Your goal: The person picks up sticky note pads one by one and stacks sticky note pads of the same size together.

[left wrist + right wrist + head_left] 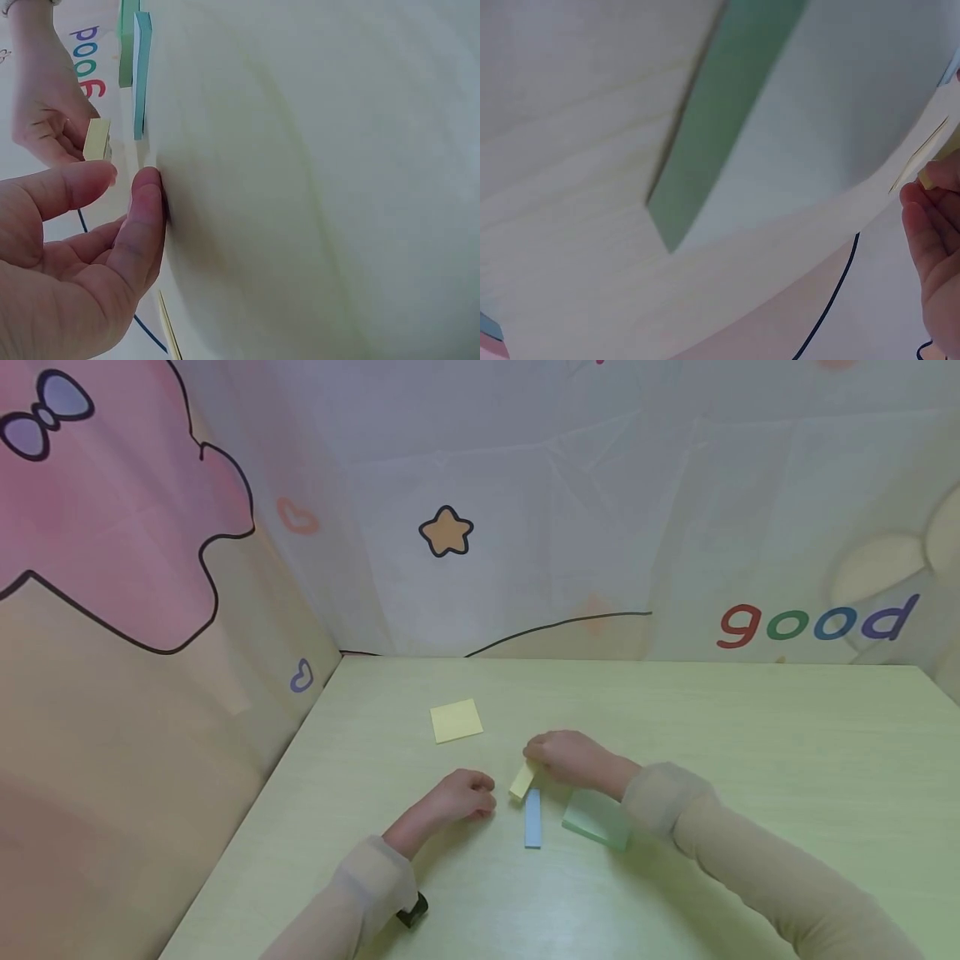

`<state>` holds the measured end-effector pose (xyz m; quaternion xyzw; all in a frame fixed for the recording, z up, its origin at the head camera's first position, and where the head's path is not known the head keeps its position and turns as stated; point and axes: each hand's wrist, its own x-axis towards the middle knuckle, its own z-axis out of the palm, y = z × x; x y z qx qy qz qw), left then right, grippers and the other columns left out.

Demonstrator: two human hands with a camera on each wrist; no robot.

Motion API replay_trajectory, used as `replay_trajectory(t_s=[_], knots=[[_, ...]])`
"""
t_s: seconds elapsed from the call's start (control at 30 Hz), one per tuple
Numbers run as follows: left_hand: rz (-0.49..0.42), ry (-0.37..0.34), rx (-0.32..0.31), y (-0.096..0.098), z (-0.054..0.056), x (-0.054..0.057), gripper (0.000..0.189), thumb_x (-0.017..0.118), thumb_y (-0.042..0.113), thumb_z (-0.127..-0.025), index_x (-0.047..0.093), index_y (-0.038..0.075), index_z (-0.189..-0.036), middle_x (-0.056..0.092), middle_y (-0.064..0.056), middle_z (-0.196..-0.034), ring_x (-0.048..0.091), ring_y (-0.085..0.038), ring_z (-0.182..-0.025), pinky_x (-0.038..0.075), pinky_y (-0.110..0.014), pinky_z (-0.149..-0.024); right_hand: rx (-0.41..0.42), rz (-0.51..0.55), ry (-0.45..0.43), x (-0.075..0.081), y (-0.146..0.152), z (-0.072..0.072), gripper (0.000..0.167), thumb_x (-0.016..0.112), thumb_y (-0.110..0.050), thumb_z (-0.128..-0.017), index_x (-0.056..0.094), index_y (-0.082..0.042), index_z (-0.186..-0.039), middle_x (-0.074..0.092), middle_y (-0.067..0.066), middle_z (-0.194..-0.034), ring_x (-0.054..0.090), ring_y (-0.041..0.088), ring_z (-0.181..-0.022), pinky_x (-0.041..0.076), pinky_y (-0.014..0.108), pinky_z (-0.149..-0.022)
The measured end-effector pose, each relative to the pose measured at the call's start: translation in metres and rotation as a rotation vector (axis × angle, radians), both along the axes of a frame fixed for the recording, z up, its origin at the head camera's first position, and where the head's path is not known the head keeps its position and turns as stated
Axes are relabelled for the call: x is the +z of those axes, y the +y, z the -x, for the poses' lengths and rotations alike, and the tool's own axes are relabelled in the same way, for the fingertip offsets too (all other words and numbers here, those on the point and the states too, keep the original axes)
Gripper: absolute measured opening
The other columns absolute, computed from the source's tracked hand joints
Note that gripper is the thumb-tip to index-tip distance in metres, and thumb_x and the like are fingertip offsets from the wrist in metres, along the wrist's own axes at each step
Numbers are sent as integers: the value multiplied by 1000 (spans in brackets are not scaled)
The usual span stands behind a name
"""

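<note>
Left hand [453, 797] left of blue strip [532, 818], thumb and fingers parted, nothing held; yellow square [456, 721] flat on table [750, 718], beyond blue strip and to left; yellow block [522, 781] just beyond blue strip's far end, pinched by right hand [572, 758], fingers closed on it; green pad [596, 821] right of blue strip; seemingly mid-handling: yellow block not yet released; blue strip, yellow square, green pad unheld.

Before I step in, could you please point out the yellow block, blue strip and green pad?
Yellow block [96, 139], left wrist view, its near end.
Blue strip [532, 820], head view, top face.
Green pad [596, 817], head view, top face.
</note>
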<state>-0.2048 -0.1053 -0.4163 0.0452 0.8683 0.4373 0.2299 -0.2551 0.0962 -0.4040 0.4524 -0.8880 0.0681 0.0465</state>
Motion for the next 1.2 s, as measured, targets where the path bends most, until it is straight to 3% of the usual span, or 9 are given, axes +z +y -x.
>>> replay_trajectory(t_s=[0.47, 0.83, 1.0, 1.2], knots=[[-115, -46, -1, 4, -9, -1, 30, 56, 7, -82, 55, -7, -108, 64, -10, -84, 59, -13, -71, 51, -27, -68, 67, -28, -3, -3, 1, -12, 23, 56, 8, -74, 63, -7, -90, 66, 5, -97, 61, 19, -92, 50, 31, -79], [-179, -108, 16, 10, -16, -2, 20, 54, 6, -84, 58, -7, -99, 67, -13, -79, 60, -10, -61, 51, -24, -59, 115, -24, -15, -4, 2, -20, 25, 57, 11, -70, 62, -9, -84, 65, -1, -89, 60, 11, -81, 50, 25, -74], [-180, -112, 5, 14, -20, -3, 16, 54, 6, -84, 60, -6, -93, 67, -14, -77, 59, -10, -58, 50, -23, -55, 125, -21, -36, -5, 1, -23, 23, 56, 10, -72, 61, -10, -82, 63, -4, -83, 56, 7, -74, 49, 21, -70], [-118, -87, -24, 18, -23, -1, 13, 55, 8, -83, 62, -3, -88, 66, -10, -73, 57, -9, -56, 48, -23, -53, 147, -4, -34, -8, 3, -24, 24, 51, 12, -71, 57, -12, -73, 53, -7, -69, 42, 4, -61, 42, 15, -59]])
